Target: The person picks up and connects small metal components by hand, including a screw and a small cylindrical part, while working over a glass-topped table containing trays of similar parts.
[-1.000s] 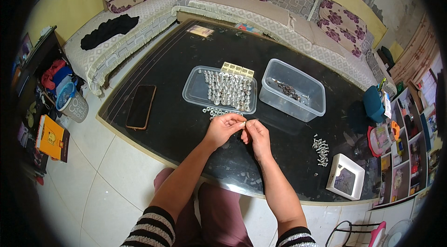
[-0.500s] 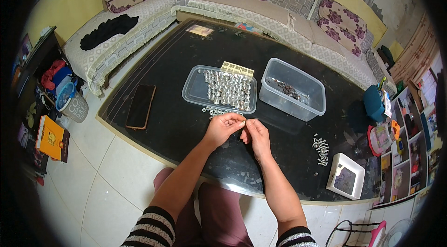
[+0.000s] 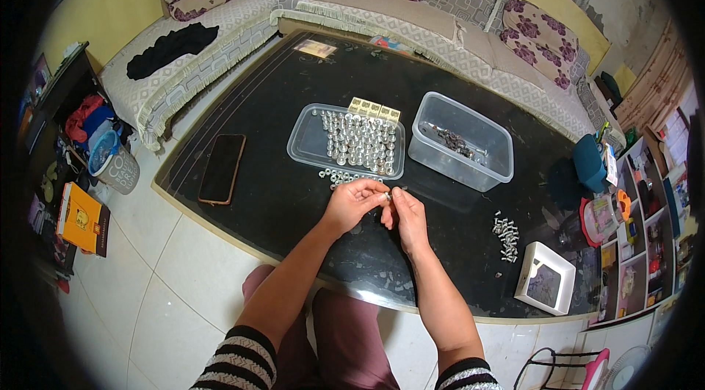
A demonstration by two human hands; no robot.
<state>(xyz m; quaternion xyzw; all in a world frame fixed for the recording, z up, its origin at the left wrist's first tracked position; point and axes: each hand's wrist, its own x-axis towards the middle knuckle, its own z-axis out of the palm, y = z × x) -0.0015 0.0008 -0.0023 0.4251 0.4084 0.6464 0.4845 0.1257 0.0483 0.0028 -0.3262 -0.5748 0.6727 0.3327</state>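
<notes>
My left hand and my right hand meet over the near middle of the dark table. Between their fingertips is a small silver metal piece, pinched from both sides; its exact kind is too small to make out. Just beyond them lies a clear plastic lid bearing rows of small round silver parts. Several silver ring-like parts sit on the table at its near edge, some hidden by my left hand. A pale yellow strip of little squares rests along the lid's far edge.
A clear plastic tub with loose dark metal parts stands right of the lid. Farther right are a pile of silver cylindrical pieces and a white open box. A phone lies at the left on the table.
The fingertips have shifted slightly around the small piece, and more of its silver surface shows between them. Both arms stay in place.
</notes>
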